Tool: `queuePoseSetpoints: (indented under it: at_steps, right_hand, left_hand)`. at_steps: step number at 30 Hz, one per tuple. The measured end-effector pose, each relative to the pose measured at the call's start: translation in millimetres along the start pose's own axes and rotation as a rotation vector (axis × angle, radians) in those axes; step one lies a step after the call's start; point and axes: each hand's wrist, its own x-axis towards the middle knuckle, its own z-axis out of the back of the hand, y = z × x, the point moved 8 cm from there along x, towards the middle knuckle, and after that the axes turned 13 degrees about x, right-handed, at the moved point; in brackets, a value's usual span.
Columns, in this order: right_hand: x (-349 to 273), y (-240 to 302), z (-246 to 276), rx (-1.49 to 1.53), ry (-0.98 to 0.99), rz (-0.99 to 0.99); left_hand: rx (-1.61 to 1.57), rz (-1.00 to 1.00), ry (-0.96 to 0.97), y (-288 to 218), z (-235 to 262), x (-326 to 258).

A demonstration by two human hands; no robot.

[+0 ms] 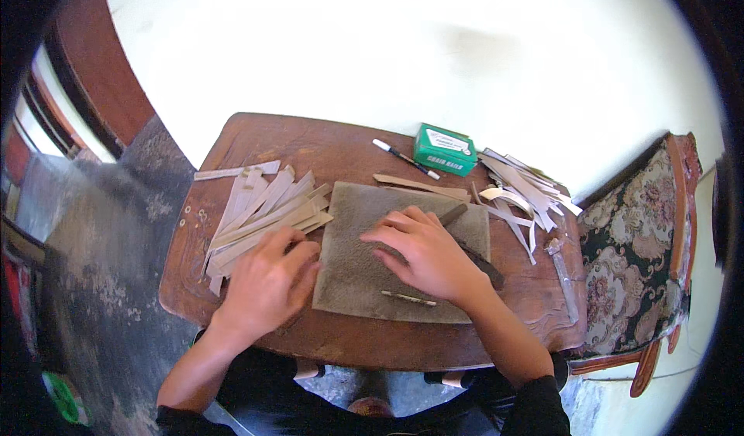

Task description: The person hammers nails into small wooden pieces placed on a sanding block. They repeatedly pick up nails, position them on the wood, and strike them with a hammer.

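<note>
A grey-brown mat lies at the middle of the brown wooden table. My left hand hovers by the mat's left edge, close to a fanned pile of thin pale strips. Its fingers are bent and apart, with nothing visible in them. Over the mat, my right hand spreads its fingers loosely and holds nothing I can see. A dark, flat, blade-like piece shows beyond that hand, and another dark length lies by the wrist. Below the right hand rests a short, thin, mottled stick.
At the back stand a green box and a black-and-white marker. More curled strips heap at the right, near a clear-wrapped long item. A flower-patterned chair adjoins the table; a white wall rises behind.
</note>
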Motion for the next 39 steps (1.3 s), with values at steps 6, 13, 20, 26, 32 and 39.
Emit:
queuePoseSetpoints:
  at_steps: [6,13,20,26,32,39]
  right_hand:
    - [-35,-50,47,0.039,-0.093,-0.159]
    - [-31,-127,80,-0.032,-0.221,-0.195]
    - [-13,-190,55,-0.038,-0.073,-0.305]
    - [-9,-198,49,0.007,-0.076,-0.264]
    - [-13,-164,73,0.056,-0.177,-0.184]
    - [-60,-54,75,0.071,-0.066,-0.161]
  left_hand:
    - [-0.011,-0.158,0.08,-43,-40,63]
    - [0.013,-0.219,0.116,-42,-100,147]
    - [0.033,-0.211,0.232,-17,-155,189]
    - [0.01,-0.212,0.289,-11,-170,197]
    - [0.038,-0.186,0.191,-23,-128,192]
    - [-0.035,-0.347,0.18,-64,-61,113]
